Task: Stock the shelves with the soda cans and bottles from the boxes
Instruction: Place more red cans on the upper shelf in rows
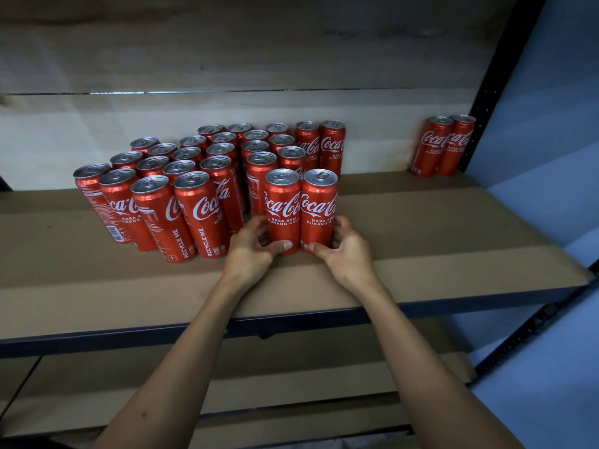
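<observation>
Red cans (301,210), two upright and touching, stood on the cardboard-lined shelf (421,254), the left hand (251,246) gripping one and the right hand (346,247) the other, just right of the can block (194,176).

Can block (207,176) on shelf (421,260), left of centre. 2 cans (301,212) upright at block's front right, touching. Can pair (442,145) far right, rear corner.

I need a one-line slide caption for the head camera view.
Left hand and right hand each grip an upright red aluminium cola can on the brown cardboard-lined shelf.
</observation>
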